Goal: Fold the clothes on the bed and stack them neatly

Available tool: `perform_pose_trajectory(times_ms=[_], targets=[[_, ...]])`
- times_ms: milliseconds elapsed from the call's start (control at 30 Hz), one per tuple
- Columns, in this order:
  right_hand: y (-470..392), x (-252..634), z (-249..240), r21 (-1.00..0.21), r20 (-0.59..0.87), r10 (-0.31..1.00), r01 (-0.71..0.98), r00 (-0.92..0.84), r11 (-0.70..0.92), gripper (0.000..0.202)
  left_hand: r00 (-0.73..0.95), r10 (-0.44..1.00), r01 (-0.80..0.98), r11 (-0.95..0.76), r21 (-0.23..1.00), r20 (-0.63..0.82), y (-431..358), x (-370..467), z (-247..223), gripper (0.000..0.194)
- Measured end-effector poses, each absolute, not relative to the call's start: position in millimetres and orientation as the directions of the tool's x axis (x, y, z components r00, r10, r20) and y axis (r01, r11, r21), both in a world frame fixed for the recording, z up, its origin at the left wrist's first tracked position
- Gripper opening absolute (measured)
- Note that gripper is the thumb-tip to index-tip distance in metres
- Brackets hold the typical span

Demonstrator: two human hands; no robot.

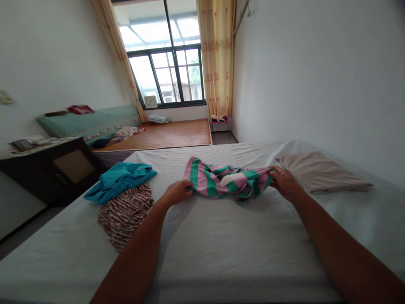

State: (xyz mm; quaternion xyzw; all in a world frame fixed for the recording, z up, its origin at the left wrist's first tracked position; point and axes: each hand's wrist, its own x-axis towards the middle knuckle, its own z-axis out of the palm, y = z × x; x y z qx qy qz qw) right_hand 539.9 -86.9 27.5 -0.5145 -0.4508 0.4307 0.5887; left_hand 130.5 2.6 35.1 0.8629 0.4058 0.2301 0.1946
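Cloth [243, 180], pink-and-green striped, spans left hand [179, 192] and right hand [284, 183], both pinched closed on its edges, apparently to spread it.

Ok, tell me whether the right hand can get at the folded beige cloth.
Likely yes, though the right hand holds the striped garment; the beige cloth lies close beside that hand, nothing visible between.

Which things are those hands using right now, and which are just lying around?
In use:
- left hand and right hand
- striped cloth, held between them
- white sheet underneath

Lying about, not in the hands:
- blue cloth
- patterned cloth
- folded beige cloth
- clock by the window
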Motion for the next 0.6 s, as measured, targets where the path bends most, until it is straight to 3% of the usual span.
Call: perform_pose_trajectory(times_ms=[100, 200, 367, 433, 500, 567, 600], targets=[[-89, 555, 35, -0.974, 0.081, 0.947, -0.177, 0.311, 0.142, 0.023, 0.49, 0.828, 0.458, -0.511, 0.727, 0.273, 5, 120, 48, 0.013], [-92, 563, 37, -0.991, 0.083, 0.962, -0.079, 0.259, 0.107, 0.032, 0.515, 0.832, 0.317, -0.407, 0.857, 0.205, 6, 107, 57, 0.019], [-90, 565, 27, -0.951, 0.155, 0.929, 0.306, 0.337, 0.047, 0.045, 0.639, 0.768, 0.432, -0.416, 0.8, 0.054, 9, 100, 44, 0.015], [-90, 568, 22, -0.881, 0.045, 0.952, 0.461, 0.302, -0.105, 0.044, 0.665, 0.747, 0.466, -0.431, 0.773, 0.016, 8, 100, 41, 0.017], [-92, 571, 18, -0.769, -0.17, 0.958, 0.577, 0.231, -0.275, 0.052, 0.706, 0.708, 0.486, -0.469, 0.738, -0.016, 4, 100, 44, 0.025], [-94, 573, 15, -0.689, -0.306, 0.944, 0.657, 0.12, -0.307, 0.058, 0.751, 0.66, 0.478, -0.528, 0.702, -0.016, 0, 100, 50, 0.037], [-95, 572, 14, -0.679, -0.306, 0.951, 0.688, 0.051, -0.255, 0.057, 0.765, 0.644, 0.467, -0.553, 0.69, -0.001, -1, 100, 52, 0.042]])
